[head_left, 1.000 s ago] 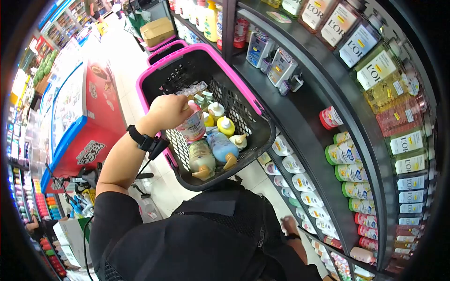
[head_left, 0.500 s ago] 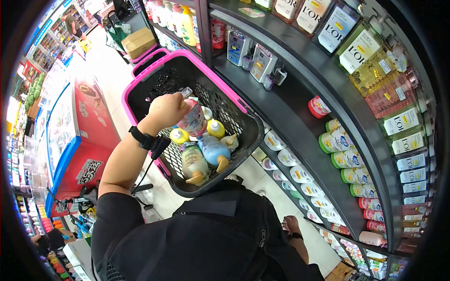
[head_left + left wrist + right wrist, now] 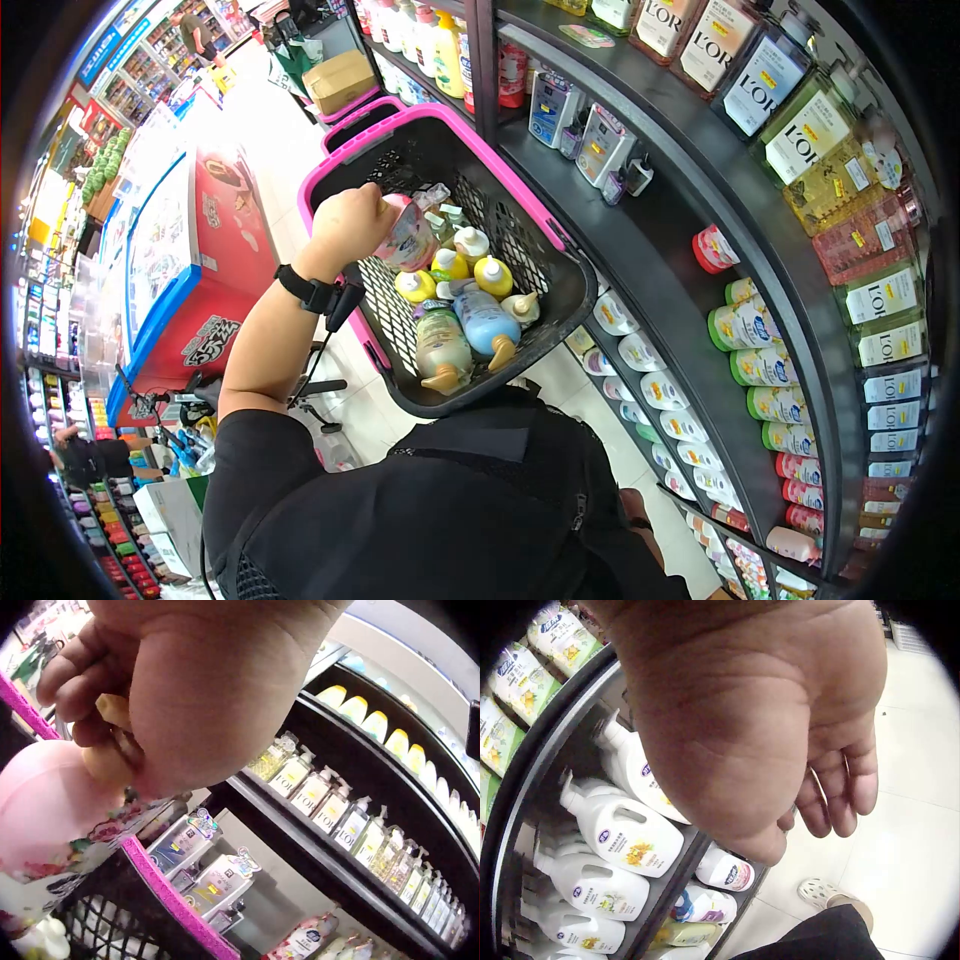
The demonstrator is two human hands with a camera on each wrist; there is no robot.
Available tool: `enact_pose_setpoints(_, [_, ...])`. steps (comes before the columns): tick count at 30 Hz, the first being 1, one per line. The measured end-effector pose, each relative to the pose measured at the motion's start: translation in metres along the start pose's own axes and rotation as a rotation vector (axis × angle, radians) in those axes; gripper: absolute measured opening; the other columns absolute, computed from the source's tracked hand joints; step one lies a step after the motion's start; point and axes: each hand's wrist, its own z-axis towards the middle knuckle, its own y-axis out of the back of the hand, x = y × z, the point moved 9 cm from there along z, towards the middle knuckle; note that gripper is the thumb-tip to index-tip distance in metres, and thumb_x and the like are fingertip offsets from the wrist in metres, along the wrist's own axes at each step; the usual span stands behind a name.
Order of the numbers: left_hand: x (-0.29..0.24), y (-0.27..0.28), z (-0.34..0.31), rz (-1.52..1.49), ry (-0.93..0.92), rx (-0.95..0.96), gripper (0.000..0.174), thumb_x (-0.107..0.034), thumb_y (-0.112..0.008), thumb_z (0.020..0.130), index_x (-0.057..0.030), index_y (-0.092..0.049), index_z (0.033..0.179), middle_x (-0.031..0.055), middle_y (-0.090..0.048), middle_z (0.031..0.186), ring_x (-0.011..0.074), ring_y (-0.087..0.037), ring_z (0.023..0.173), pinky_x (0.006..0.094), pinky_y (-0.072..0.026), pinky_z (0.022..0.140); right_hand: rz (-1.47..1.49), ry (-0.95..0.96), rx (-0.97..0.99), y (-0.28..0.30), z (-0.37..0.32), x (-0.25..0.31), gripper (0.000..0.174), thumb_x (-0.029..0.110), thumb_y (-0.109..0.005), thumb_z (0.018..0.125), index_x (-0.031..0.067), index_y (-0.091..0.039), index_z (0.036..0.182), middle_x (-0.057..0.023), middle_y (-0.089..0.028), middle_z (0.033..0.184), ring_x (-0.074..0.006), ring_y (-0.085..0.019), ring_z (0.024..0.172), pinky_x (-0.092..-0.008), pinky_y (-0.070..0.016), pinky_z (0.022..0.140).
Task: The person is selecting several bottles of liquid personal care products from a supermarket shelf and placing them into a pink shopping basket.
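Note:
My left hand (image 3: 350, 232) holds a pink floral bottle (image 3: 408, 240) over the far left part of a black basket with a pink rim (image 3: 490, 150). In the left wrist view the fingers of the left hand (image 3: 187, 690) curl round the tan pump top (image 3: 109, 761) of the pink bottle (image 3: 45, 810). Inside the basket lie a blue bottle (image 3: 486, 322), a pale green bottle (image 3: 442, 345) and several yellow-capped ones. My right hand (image 3: 757, 727) hangs with loosely bent fingers and nothing in it, beside a shelf of white pump bottles (image 3: 630, 836).
Curved black shelves (image 3: 660, 250) with pump bottles and tubs run along the right. A red freezer (image 3: 215, 300) stands to the left. Behind the basket is a cardboard box (image 3: 338, 82). In the right wrist view a shoe (image 3: 817, 891) is on the tiled floor.
Since the half-second-old frame, the basket and shelves sit further right in view. The pink bottle has shifted left relative to the basket, showing more bottles. The right hand is now mostly hidden behind clothing.

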Motion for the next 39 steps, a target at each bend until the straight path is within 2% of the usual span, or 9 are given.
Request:
enact_pose_setpoints(8, [0.021,-0.052,-0.013,0.281,-0.097,0.229,0.024,-0.026,-0.057,0.093,-0.0022,-0.062,0.096,0.0177,-0.071,0.086,0.0368,-0.071,0.082,0.0475,-0.0562,0.072,0.315,-0.098,0.153,-0.007,0.035,0.0,0.01,0.01,-0.059,0.09,0.0006,-0.056,0.09,-0.0046,-0.052,0.071,-0.0143,-0.051,0.054,-0.0273,-0.0379,0.044])
enact_pose_setpoints(16, [0.025,-0.099,-0.039,0.374,-0.066,0.483,0.028,-0.027,-0.059,0.09,-0.0054,-0.062,0.108,0.0152,-0.073,0.092,0.0339,-0.072,0.086,0.0462,-0.0568,0.073,0.281,-0.111,-0.014,0.005,0.056,-0.003,0.029,0.015,-0.066,0.092,0.0013,-0.056,0.116,-0.0099,-0.062,0.085,-0.0212,-0.064,0.071,-0.0346,-0.0508,0.058])
enact_pose_setpoints(20, [0.032,-0.143,-0.04,0.405,-0.343,0.383,0.025,-0.032,-0.056,0.094,-0.0097,-0.064,0.1,0.0118,-0.067,0.078,0.0311,-0.068,0.069,0.0457,-0.0538,0.06,0.273,-0.059,-0.044,0.0,0.048,-0.009,0.017,0.016,-0.067,0.09,0.006,-0.054,0.085,-0.0056,-0.054,0.071,-0.0146,-0.055,0.057,-0.0281,-0.0424,0.046])
enact_pose_setpoints(24, [0.029,-0.155,-0.029,0.28,-0.306,0.506,0.038,-0.036,-0.054,0.098,-0.0035,-0.056,0.117,0.0156,-0.068,0.091,0.0311,-0.068,0.079,0.0423,-0.0541,0.069,-0.006,0.024,-0.162,-0.005,0.054,-0.034,0.039,0.031,-0.073,0.087,0.0001,-0.065,0.108,-0.0118,-0.069,0.087,-0.0203,-0.067,0.073,-0.0354,-0.057,0.065])
enact_pose_setpoints(25, [0.024,-0.155,-0.022,0.278,-0.281,0.539,0.041,-0.036,-0.053,0.098,-0.0019,-0.054,0.121,0.0166,-0.068,0.094,0.0311,-0.068,0.081,0.0414,-0.0542,0.071,-0.072,0.136,-0.251,-0.008,0.05,-0.028,0.043,0.038,-0.063,0.084,-0.0023,-0.07,0.095,-0.0242,-0.071,0.09,-0.0393,-0.069,0.087,-0.0481,-0.0557,0.081])
enact_pose_setpoints(30, [-0.018,-0.144,-0.023,0.399,-0.199,0.636,0.06,-0.04,-0.05,0.103,0.0059,-0.044,0.142,0.0213,-0.068,0.11,0.031,-0.068,0.093,0.0371,-0.0547,0.081,-0.071,0.018,-0.327,0.001,-0.013,-0.004,0.048,0.038,-0.069,0.081,-0.0012,-0.07,0.108,-0.0235,-0.072,0.105,-0.0372,-0.068,0.103,-0.0445,-0.0525,0.091])
enact_pose_setpoints(34, [-0.022,-0.14,-0.038,0.466,-0.076,0.707,0.077,-0.064,-0.036,0.099,0.0046,-0.063,0.122,0.0283,-0.07,0.11,0.0403,-0.067,0.107,0.0456,-0.0541,0.089,-0.034,-0.044,-0.345,-0.001,-0.008,-0.045,0.047,0.039,-0.07,0.08,0.0002,-0.071,0.108,-0.0214,-0.072,0.109,-0.0338,-0.066,0.11,-0.0423,-0.0517,0.094])
enact_pose_setpoints(35, [-0.006,-0.145,-0.029,0.059,-0.203,0.586,0.073,-0.062,-0.04,0.098,0.0036,-0.066,0.118,0.0281,-0.07,0.106,0.0422,-0.067,0.106,0.0475,-0.0539,0.09,-0.038,-0.051,-0.369,-0.001,-0.008,-0.058,0.045,0.038,-0.07,0.08,0.0007,-0.072,0.105,-0.0188,-0.073,0.103,-0.0339,-0.069,0.1,-0.0424,-0.0534,0.089])
enact_pose_setpoints(39, [-0.118,-0.088,-0.059,0.359,-0.42,0.544,0.07,-0.058,-0.051,0.093,0.0063,-0.067,0.116,0.0308,-0.069,0.107,0.0471,-0.066,0.104,0.0517,-0.053,0.088,0.036,-0.146,-0.334,0.025,-0.017,-0.107,0.041,0.036,-0.069,0.081,-0.001,-0.073,0.099,-0.0187,-0.073,0.089,-0.0335,-0.069,0.085,-0.0443,-0.0545,0.079])
